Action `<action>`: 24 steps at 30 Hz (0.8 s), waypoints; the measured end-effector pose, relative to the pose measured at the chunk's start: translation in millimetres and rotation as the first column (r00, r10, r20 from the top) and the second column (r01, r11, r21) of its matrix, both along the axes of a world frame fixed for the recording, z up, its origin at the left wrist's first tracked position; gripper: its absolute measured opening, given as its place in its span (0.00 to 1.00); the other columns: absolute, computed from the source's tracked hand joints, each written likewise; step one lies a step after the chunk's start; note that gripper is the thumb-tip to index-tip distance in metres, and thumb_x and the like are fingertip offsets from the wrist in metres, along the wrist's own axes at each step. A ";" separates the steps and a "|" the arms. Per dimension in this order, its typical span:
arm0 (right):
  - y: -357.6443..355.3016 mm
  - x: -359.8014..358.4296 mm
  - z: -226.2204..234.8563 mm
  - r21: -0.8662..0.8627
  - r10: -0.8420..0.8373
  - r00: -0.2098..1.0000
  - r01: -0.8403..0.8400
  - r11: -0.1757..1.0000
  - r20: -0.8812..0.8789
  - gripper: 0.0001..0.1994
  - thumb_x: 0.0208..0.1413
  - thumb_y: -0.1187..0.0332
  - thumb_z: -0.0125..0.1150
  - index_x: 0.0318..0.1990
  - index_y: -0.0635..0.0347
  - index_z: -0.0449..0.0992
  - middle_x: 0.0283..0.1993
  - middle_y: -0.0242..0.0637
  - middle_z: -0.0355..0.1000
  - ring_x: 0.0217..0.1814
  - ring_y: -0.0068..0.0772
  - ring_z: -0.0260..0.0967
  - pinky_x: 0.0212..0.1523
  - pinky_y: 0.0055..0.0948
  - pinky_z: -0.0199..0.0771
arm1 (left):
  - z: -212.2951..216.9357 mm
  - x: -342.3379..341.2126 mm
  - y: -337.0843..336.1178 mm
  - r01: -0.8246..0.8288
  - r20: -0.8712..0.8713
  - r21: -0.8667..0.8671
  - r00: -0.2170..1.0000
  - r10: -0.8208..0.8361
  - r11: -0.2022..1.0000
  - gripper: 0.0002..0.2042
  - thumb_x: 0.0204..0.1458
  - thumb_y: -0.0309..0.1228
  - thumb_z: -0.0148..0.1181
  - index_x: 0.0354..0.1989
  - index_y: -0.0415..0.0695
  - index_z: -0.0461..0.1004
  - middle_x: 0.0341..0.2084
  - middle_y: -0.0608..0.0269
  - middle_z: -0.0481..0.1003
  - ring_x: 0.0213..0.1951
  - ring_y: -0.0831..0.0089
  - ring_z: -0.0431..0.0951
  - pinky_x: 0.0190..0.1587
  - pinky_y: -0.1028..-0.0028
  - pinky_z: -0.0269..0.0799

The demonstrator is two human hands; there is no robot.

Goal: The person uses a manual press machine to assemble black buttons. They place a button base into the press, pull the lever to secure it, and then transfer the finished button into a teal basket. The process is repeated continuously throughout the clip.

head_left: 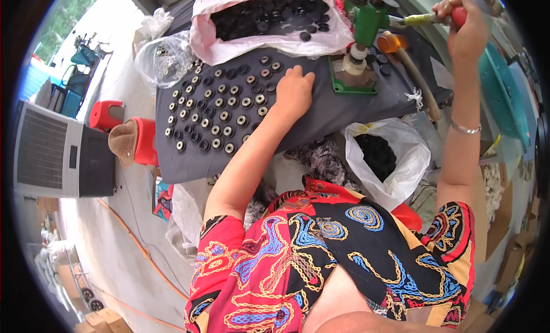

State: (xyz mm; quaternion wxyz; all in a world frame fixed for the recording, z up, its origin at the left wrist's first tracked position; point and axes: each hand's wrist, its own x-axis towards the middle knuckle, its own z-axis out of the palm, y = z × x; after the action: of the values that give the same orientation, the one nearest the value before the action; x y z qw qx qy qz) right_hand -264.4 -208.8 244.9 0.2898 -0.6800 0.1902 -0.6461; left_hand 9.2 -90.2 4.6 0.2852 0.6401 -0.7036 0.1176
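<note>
My left hand (295, 92) lies palm down on the grey table (321, 118), its fingers over small black round parts with silver centres (220, 109) laid out in rows. My right hand (467, 29) grips the red and yellow handle (441, 18) of a green hand press (364, 43) that stands on the table's far side. The press's white base part (354, 63) sits on a green plate. Whether the left hand holds a part is hidden under the palm.
A pink bag of black round parts (269, 18) lies open at the far edge. A white bag of black pieces (381, 155) hangs below the table. A clear bag (163, 58), red stools (143, 141) and a grey cooler unit (57, 152) stand to the left.
</note>
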 end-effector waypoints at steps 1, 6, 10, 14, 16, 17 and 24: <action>-2.7 7.8 5.8 0.045 -0.031 0.999 0.030 0.999 0.025 0.13 0.56 0.60 0.47 0.23 0.56 0.63 0.22 0.33 0.61 0.22 0.26 0.59 0.28 0.24 0.66 | 0.4 2.3 -0.4 0.004 0.013 0.026 1.000 -0.004 1.000 0.04 0.42 0.24 0.58 0.27 0.42 0.78 0.32 0.50 0.75 0.40 0.53 0.76 0.38 0.59 0.76; -34.4 0.6 14.8 0.189 0.062 0.991 -0.084 0.978 0.116 0.09 0.58 0.72 0.45 0.27 0.66 0.67 0.26 0.41 0.64 0.32 0.37 0.65 0.44 0.35 0.70 | 12.1 9.8 -2.9 -0.017 0.044 0.306 0.999 0.003 0.952 0.12 0.43 0.21 0.58 0.35 0.45 0.82 0.33 0.50 0.77 0.38 0.52 0.79 0.42 0.59 0.75; -38.2 2.8 15.4 0.204 0.060 0.988 -0.089 0.975 0.143 0.10 0.58 0.72 0.45 0.27 0.67 0.68 0.26 0.42 0.65 0.33 0.38 0.66 0.47 0.38 0.71 | 0.6 6.6 17.0 0.101 -0.343 0.102 0.937 -0.060 0.990 0.12 0.44 0.19 0.59 0.37 0.43 0.82 0.34 0.51 0.78 0.38 0.53 0.79 0.42 0.60 0.75; -50.4 -9.6 14.2 0.185 0.103 0.983 -0.131 0.974 0.152 0.10 0.60 0.72 0.46 0.28 0.67 0.67 0.26 0.43 0.64 0.33 0.39 0.65 0.48 0.39 0.71 | -13.7 -5.5 32.8 0.124 -0.440 -0.041 0.888 -0.129 0.991 0.11 0.46 0.19 0.61 0.38 0.42 0.82 0.34 0.52 0.80 0.36 0.53 0.78 0.41 0.61 0.75; -47.5 -10.1 15.0 0.182 0.059 0.988 -0.084 0.980 0.143 0.09 0.60 0.72 0.46 0.29 0.67 0.67 0.26 0.43 0.64 0.31 0.38 0.65 0.47 0.41 0.72 | -15.2 -3.1 34.1 0.070 -0.417 -0.090 0.903 -0.101 0.994 0.11 0.46 0.20 0.61 0.39 0.42 0.82 0.33 0.53 0.80 0.36 0.53 0.78 0.41 0.61 0.75; -36.0 0.4 16.1 0.180 0.020 0.987 -0.049 0.982 0.160 0.09 0.58 0.69 0.45 0.26 0.62 0.63 0.25 0.39 0.62 0.28 0.34 0.62 0.40 0.36 0.67 | -13.9 -0.6 34.7 0.048 -0.405 -0.114 0.910 -0.090 0.992 0.11 0.46 0.20 0.61 0.39 0.42 0.82 0.33 0.53 0.80 0.36 0.53 0.78 0.41 0.61 0.75; -9.3 25.0 18.8 0.064 -0.024 0.984 0.013 0.998 0.178 0.13 0.60 0.65 0.45 0.26 0.60 0.68 0.19 0.37 0.64 0.18 0.30 0.64 0.22 0.26 0.67 | 10.7 10.6 61.6 0.123 -0.159 0.051 0.981 -0.113 0.991 0.13 0.46 0.22 0.63 0.42 0.39 0.80 0.37 0.55 0.80 0.41 0.55 0.76 0.45 0.62 0.73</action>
State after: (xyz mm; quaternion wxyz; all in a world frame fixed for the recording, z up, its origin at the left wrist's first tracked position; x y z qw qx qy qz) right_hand -239.4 -218.0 263.7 0.3211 -0.6079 0.1899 -0.7009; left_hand 19.8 -28.6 15.3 0.3263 0.6129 -0.7190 0.0286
